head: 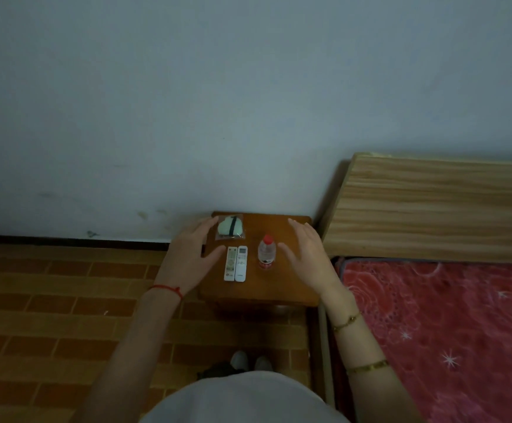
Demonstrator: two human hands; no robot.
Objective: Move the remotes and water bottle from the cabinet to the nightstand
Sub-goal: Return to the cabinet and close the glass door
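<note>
As both hands hover apart over a small wooden nightstand [264, 293] set against a pale wall, the move from the cabinet looks all but finished. On the left, the left hand [187, 254], a red string at its wrist, hangs over the stand's left edge with its fingers [209, 222] spread and holding nothing. Just beside its thumb lie 2 white remotes [235, 264], side by side and touching, flat on the top. Behind them, near the wall, sits a clear packet [229, 228] with a pale green item and a dark strap inside; what it is cannot be told. To the right of the remotes stands 1 water bottle [267, 251], upright, red cap on, clear liquid showing through its sides. Further right, the right hand [309, 257] floats near the bottle without touching it, fingers loose and empty. A bed [447, 331] with a red patterned blanket adjoins the stand. No cabinet is in view, so whether anything remains there cannot be judged; by this evidence, nothing is left but withdrawing the hands.
</note>
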